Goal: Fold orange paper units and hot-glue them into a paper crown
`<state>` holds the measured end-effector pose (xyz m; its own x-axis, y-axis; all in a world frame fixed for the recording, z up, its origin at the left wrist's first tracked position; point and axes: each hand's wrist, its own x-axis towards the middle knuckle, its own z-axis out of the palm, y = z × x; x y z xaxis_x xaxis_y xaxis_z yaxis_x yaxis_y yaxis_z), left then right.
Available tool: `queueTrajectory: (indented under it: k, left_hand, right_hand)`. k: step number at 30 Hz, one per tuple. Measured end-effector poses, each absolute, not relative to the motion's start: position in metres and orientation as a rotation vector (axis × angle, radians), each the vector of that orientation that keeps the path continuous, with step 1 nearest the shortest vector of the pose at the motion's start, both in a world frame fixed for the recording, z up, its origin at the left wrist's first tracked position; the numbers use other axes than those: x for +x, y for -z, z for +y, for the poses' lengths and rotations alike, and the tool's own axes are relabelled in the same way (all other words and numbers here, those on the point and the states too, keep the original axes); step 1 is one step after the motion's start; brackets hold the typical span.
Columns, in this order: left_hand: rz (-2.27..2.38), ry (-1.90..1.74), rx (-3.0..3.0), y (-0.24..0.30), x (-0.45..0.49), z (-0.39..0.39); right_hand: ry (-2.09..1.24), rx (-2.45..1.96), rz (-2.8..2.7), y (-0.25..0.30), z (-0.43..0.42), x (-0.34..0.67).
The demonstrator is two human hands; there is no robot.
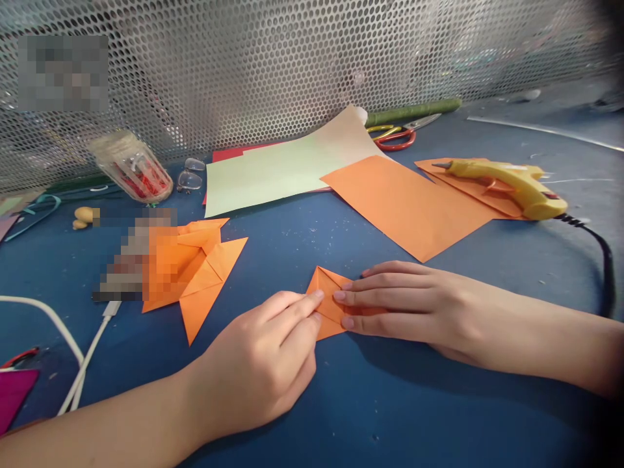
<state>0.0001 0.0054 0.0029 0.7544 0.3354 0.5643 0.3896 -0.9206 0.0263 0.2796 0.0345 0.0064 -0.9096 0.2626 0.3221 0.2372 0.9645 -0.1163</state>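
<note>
A small piece of folded orange paper (pixel 327 286) lies on the blue table at the middle of the view, with creases running across it. My left hand (pixel 273 354) is closed at its left edge, the fingertips bent and pressed on the paper; its thumb is hidden. From the right, my right hand (pixel 409 299) lies flat over the other half, fingers stretched out and hiding much of the sheet. To the left rest folded orange paper pieces (pixel 209 270), partly behind a blurred patch.
Behind are a flat orange sheet (pixel 409 205), a pale green sheet (pixel 273 172), scissors (pixel 397 138) and a perforated metal screen (pixel 273 71). A yellow glue gun (pixel 511 182) with a black cord sits at right. A jar (pixel 134 169) and white cable (pixel 92 357) are at left.
</note>
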Motion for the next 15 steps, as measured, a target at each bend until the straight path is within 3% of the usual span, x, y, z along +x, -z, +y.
queueTrajectory:
  k: [15]
  left_hand:
    - [-0.607,0.829,-2.858,-0.0064,-0.0007,0.005]
  right_hand:
    - [-0.067,-0.369,-2.8,-0.0093,0.035,0.2793]
